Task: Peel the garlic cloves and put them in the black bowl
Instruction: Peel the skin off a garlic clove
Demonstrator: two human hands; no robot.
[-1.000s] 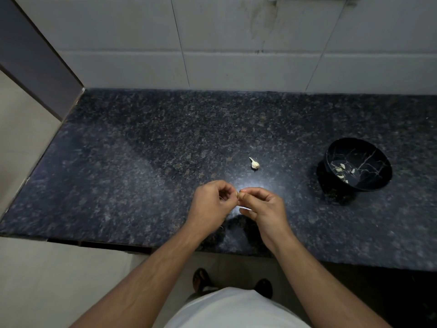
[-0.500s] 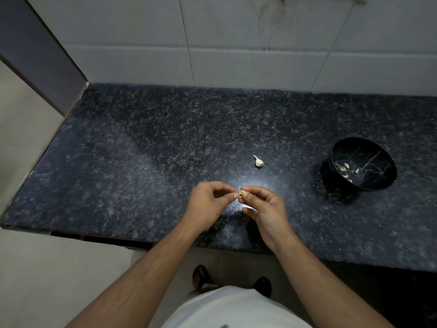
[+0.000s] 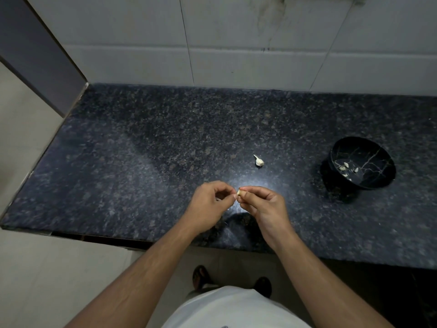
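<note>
Pinching a small garlic clove (image 3: 239,192) between thumb and fingertips, the right hand (image 3: 264,204) holds it up above the front part of the dark stone counter (image 3: 142,162). Its fingers are curled in tight around the clove. The left hand (image 3: 210,204) is just beside it, with its fingers curled too and its fingertips (image 3: 234,196) close together, right at the clove. It is too small to tell whether they are touching the clove or pulling at a bit of skin.

Both hands sit close together near the front edge of the counter. A little farther back on the counter lies a small garlic piece (image 3: 259,161) with a pointy stem, all by itself.

Off to the right, well apart from the hands, stands the black bowl (image 3: 378,183). It has thin light lines on the inside. A few pale peeled cloves (image 3: 345,167) lie at the bottom of it.

Behind the counter is a wall of white tiles (image 3: 236,43). Down below are a white shirt (image 3: 234,308) and two dark sandals (image 3: 201,275) on a pale floor (image 3: 47,280).
</note>
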